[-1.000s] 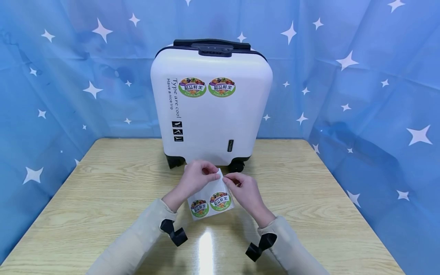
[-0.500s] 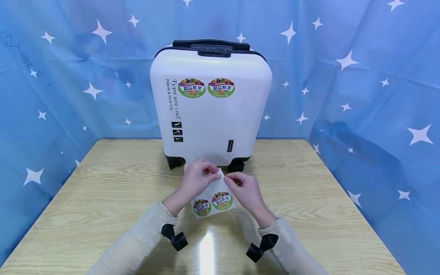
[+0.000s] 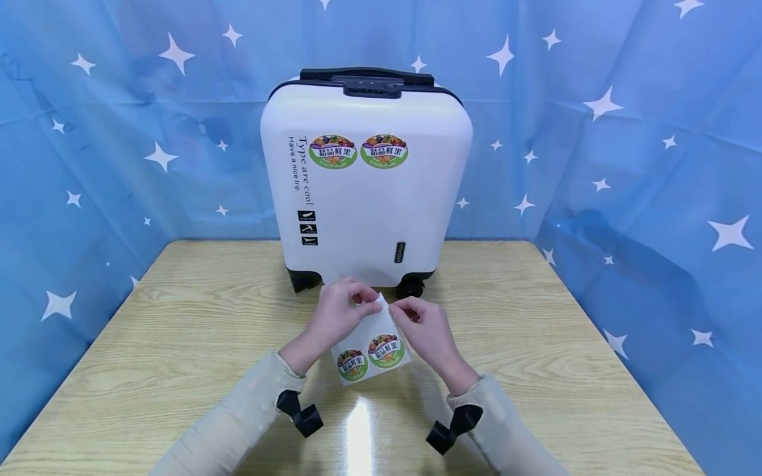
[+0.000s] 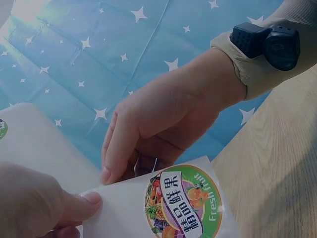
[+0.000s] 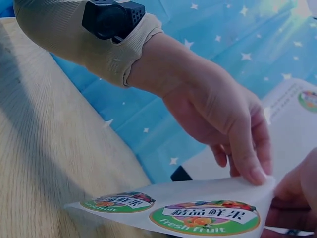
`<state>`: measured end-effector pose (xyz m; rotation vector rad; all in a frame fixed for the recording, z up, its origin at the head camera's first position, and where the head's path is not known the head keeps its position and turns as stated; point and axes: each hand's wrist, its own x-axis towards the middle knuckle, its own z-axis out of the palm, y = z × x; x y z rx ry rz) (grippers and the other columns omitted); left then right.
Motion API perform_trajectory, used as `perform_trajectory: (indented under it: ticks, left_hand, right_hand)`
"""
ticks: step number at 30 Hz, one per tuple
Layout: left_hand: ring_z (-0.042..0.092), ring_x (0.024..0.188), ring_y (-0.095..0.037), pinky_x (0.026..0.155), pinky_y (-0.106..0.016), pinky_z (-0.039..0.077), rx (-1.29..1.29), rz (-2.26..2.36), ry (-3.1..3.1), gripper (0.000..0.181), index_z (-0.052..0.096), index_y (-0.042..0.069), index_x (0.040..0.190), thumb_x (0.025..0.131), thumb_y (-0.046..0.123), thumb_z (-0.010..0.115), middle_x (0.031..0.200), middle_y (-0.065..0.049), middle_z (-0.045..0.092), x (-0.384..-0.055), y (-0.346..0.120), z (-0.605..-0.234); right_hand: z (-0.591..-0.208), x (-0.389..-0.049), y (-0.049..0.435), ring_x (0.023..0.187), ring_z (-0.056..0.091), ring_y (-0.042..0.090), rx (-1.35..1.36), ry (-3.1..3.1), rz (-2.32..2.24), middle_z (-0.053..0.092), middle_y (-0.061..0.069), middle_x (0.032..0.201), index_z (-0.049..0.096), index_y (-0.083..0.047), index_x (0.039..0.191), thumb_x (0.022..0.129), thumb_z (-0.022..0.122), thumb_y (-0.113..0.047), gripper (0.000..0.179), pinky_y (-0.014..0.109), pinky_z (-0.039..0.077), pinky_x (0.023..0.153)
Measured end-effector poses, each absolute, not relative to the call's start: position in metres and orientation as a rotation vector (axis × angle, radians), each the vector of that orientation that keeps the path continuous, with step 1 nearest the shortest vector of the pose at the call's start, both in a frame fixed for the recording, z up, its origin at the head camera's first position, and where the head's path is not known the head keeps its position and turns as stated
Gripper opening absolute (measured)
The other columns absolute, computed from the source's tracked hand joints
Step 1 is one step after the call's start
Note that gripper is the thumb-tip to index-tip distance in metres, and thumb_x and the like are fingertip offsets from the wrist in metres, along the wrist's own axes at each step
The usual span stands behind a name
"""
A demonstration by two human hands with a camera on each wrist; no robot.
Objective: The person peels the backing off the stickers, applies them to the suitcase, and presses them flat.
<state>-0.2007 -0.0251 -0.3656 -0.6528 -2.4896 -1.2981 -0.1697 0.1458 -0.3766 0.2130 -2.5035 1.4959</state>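
A white sticker sheet with two oval fruit stickers on its lower half hangs between my hands, low in front of the suitcase. My left hand pinches its upper part between thumb and fingers; in the right wrist view the left thumb lies over the sheet by its corner. From the other side, my right hand pinches the upper right edge, fingertips close to the left ones. The left wrist view has the right thumb right at that edge. The right hand's fingertips are partly hidden.
Behind the hands a white suitcase with a black handle stands upright on the wooden table. Two matching stickers are on its upper front, beside printed lettering. A blue curtain with white stars surrounds the table.
The lower end of the sticker sheet has swung slightly to the right. Both hands keep almost the same place and the same pinch.
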Motion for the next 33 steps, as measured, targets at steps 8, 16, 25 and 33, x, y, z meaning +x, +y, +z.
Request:
perform_trajectory:
  ticks: [8,16,25,33]
  left_hand:
    - [0.055,0.077,-0.011,0.073,-0.030,0.045,-0.680,-1.362,-2.503,0.011,0.071,0.010,0.085,0.076,0.013,0.077,0.083,0.004,0.062,-0.200,-0.029,-0.363]
    - [0.055,0.074,-0.011,0.065,-0.026,0.049,-0.710,-1.441,-2.529,0.008,0.071,0.010,0.086,0.079,0.012,0.074,0.082,0.003,0.061,-0.200,-0.034,-0.363]
    - [0.056,0.072,-0.010,0.064,-0.026,0.049,-0.686,-1.445,-2.543,0.007,0.071,0.012,0.085,0.079,0.014,0.075,0.081,0.005,0.063,-0.201,-0.038,-0.362]
    - [0.056,0.071,-0.011,0.062,-0.027,0.049,-0.640,-1.451,-2.561,0.006,0.071,0.012,0.082,0.078,0.013,0.075,0.081,0.005,0.064,-0.202,-0.044,-0.362]
  right_hand:
    - [-0.376,-0.172,0.149,0.070,0.056,0.016,0.219,-2.455,1.516,0.063,0.003,0.078,0.069,-0.007,0.089,0.089,0.063,-0.013,0.009,0.026,0.047,0.061]
    - [-0.376,-0.173,0.154,0.073,0.058,0.017,0.187,-2.452,1.557,0.064,0.004,0.083,0.068,-0.007,0.092,0.090,0.061,-0.014,0.010,0.026,0.048,0.062]
    - [-0.376,-0.176,0.161,0.073,0.059,0.025,0.173,-2.404,1.574,0.064,0.009,0.080,0.067,-0.006,0.089,0.089,0.062,-0.016,0.011,0.024,0.045,0.056]
    - [-0.355,-0.163,0.158,0.070,0.058,0.025,0.160,-2.370,1.569,0.064,0.014,0.077,0.066,0.003,0.089,0.089,0.061,-0.008,0.012,0.021,0.043,0.057]
